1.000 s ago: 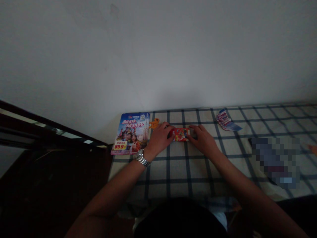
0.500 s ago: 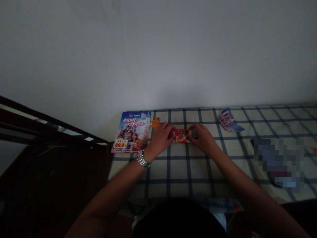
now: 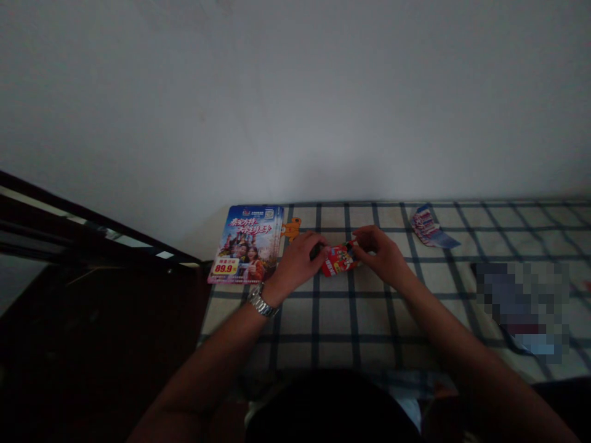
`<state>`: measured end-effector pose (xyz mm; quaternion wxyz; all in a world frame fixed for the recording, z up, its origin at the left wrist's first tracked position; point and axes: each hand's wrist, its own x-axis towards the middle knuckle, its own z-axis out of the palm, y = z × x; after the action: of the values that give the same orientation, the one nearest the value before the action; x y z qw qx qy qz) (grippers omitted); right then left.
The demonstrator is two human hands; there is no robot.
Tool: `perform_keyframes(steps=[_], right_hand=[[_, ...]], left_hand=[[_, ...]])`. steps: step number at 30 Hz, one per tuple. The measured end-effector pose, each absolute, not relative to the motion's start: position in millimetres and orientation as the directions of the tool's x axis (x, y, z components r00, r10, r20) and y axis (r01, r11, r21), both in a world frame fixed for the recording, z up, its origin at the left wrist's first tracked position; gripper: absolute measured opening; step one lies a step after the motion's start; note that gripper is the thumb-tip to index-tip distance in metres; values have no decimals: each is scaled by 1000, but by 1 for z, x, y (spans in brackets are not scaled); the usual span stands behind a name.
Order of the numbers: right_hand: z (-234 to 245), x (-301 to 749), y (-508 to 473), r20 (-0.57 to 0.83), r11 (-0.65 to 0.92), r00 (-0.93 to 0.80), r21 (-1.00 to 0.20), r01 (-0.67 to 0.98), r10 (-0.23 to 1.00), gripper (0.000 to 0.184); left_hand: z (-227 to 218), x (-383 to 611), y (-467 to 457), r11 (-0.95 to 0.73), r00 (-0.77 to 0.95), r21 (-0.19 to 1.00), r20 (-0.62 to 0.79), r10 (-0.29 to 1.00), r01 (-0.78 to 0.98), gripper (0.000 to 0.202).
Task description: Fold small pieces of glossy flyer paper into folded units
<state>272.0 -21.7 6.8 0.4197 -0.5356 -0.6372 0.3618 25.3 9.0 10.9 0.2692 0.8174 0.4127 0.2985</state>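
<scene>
- Reaching from about seven-thirty with left hand (image 3: 305,255), pinching red printed piece (image 3: 337,264) at nine o'clock.
- Reaching from about four-thirty with right hand (image 3: 379,251), pinching at three.
- Held print-up over checked cloth (image 3: 295,317), pointing lengthwise nine to three, tipped towards two.

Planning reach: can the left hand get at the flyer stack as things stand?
Likely yes: the flyer stack lies near the left hand, largely uncovered, though that hand holds the red item.
</scene>
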Motion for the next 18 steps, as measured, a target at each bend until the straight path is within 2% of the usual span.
perform_keyframes(steps=[4, 6, 12, 18], right_hand=[[14, 269, -19, 131, 172, -151, -938, 303, 980, 34], [18, 266, -19, 127, 171, -166, -945, 280, 978, 33], [20, 258, -18, 88, 118, -150, -972, 204, 985, 40], [12, 254, -17, -27, -19, -39, -982, 190, 999, 42]], left_hand=[[11, 28, 8, -412, 483, 836, 211, 850, 361, 20], [9, 30, 7, -368, 522, 875, 165, 837, 313, 20], [3, 32, 8, -261, 514, 936, 107, 851, 237, 17], [1, 31, 10, -210, 429, 956, 106, 897, 203, 19]])
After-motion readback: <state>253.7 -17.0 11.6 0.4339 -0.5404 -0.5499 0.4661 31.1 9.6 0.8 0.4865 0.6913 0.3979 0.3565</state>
